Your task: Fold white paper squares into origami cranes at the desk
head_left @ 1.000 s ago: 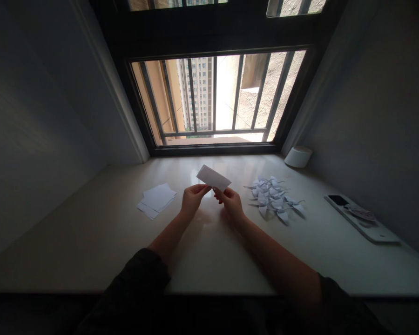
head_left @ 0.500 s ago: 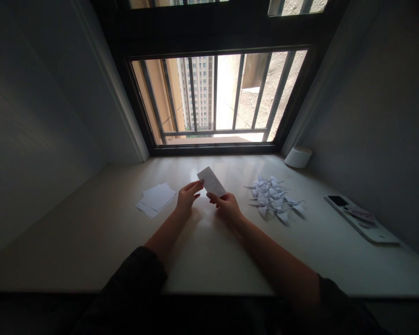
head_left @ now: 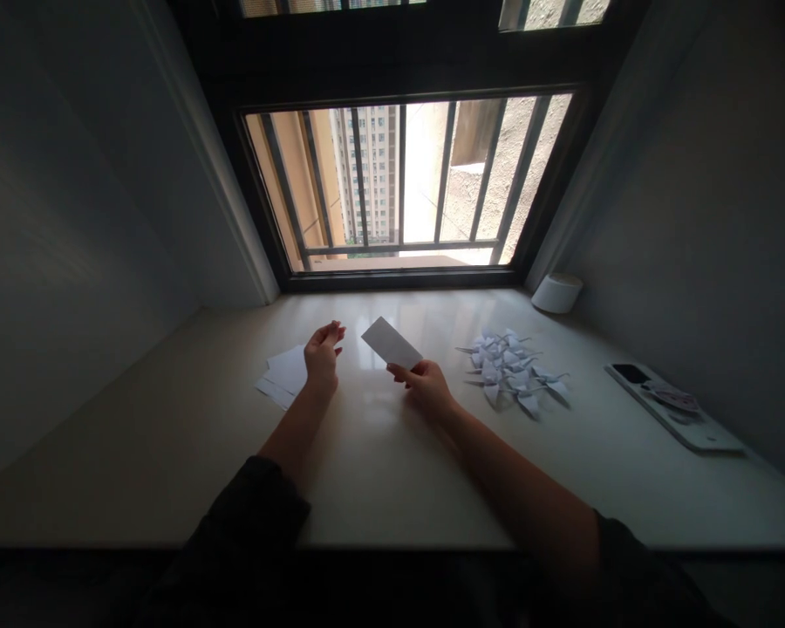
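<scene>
The right hand [head_left: 425, 384] grasps an oblong piece of white paper [head_left: 391, 342] by its near end, tilted above the glossy white desk [head_left: 392, 488]. The left hand [head_left: 323, 359], fingers loosely bent around nothing visible, is apart from it, partly covering some flat white paper sheets [head_left: 283, 373]. Pointed, folded white paper shapes [head_left: 514, 366] lie clustered to the right hand's right.

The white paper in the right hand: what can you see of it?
The white paper looks plain, thin and oblong, with straight edges; whether it is folded is unclear. It slants above the pale counter, its lower right end gripped by the right hand, thumb on top.
</scene>
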A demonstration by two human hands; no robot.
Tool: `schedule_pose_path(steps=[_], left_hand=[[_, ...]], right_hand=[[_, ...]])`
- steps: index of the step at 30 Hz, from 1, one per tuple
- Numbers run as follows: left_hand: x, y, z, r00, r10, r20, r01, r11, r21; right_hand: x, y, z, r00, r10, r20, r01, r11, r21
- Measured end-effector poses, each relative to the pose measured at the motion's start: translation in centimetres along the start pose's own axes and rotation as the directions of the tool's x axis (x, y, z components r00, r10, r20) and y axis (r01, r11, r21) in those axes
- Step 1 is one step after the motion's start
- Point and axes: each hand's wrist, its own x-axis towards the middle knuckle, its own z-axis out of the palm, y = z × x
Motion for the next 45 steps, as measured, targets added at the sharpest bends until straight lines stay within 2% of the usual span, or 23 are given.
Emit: schedule_pose_path(steps=[2, 4, 7, 10, 12, 16, 19, 22, 25, 28, 32, 35, 38, 45], left_hand=[[-0.3, -0.3, 0.2, 0.998, 0.030, 0.052, -0.033, 0.998, 0.047], [-1.0, -0.8, 0.7, 0.983, 0.025, 0.180, -0.045, 0.993, 0.108], [-2.1, -1.5, 1.4, 0.939, 0.014, 0.344, -0.082, 0.980, 0.184], [-2.7, -2.0, 1.7, 0.885, 0.091, 0.456, -0.215, 0.950, 0.226], [-2.7, -2.1, 1.6, 0.864, 0.141, 0.484, -0.286, 0.927, 0.241], [-2.4, -1.9, 1.1, 0.860, 0.201, 0.469, -0.383, 0.862, 0.332], [-2.2, -1.7, 0.8, 0.844, 0.257, 0.471, -0.491, 0.725, 0.483], [-2.4, -1.5, 0.6, 0.828, 0.281, 0.486, -0.551, 0.576, 0.604], [-2.8, -1.3, 0.7, 0.809, 0.295, 0.509, -0.585, 0.494, 0.644], [-3.1, -1.1, 0.7, 0.810, 0.311, 0.498, -0.583, 0.520, 0.624], [-3.2, -0.8, 0.7, 0.859, 0.302, 0.413, -0.507, 0.611, 0.608], [-3.3, -0.7, 0.7, 0.885, 0.251, 0.393, -0.459, 0.610, 0.645], [-3.6, -0.6, 0.8, 0.886, 0.201, 0.417, -0.446, 0.615, 0.651], [-3.7, -1.0, 1.0, 0.878, 0.119, 0.464, -0.374, 0.776, 0.508]], right_hand=[[0.3, 0.1, -0.1, 0.999, -0.019, -0.044, 0.018, 1.000, -0.007], [0.6, 0.2, -0.2, 0.996, -0.033, -0.083, 0.031, 0.999, -0.022], [0.9, 0.4, -0.3, 0.992, -0.057, -0.113, 0.053, 0.998, -0.038], [1.0, 0.6, -0.4, 0.992, -0.064, -0.106, 0.059, 0.997, -0.050], [0.9, 0.6, -0.3, 0.995, -0.054, -0.083, 0.050, 0.997, -0.053], [0.9, 0.4, -0.2, 0.997, -0.079, -0.023, 0.078, 0.996, -0.039], [1.2, 0.2, -0.4, 0.988, -0.136, -0.072, 0.135, 0.991, -0.017], [1.6, 0.2, -0.9, 0.976, -0.171, -0.136, 0.172, 0.985, -0.008], [1.9, 0.4, -1.3, 0.978, -0.157, -0.138, 0.152, 0.987, -0.047], [1.9, 0.6, -1.3, 0.979, -0.145, -0.143, 0.131, 0.986, -0.099], [1.6, 0.5, -1.1, 0.976, -0.164, -0.140, 0.141, 0.977, -0.162], [1.4, 0.3, -1.0, 0.973, -0.177, -0.147, 0.150, 0.973, -0.177], [1.1, 0.1, -0.8, 0.971, -0.182, -0.153, 0.152, 0.970, -0.188], [0.8, -0.2, -0.7, 0.977, -0.172, -0.126, 0.152, 0.977, -0.151]])
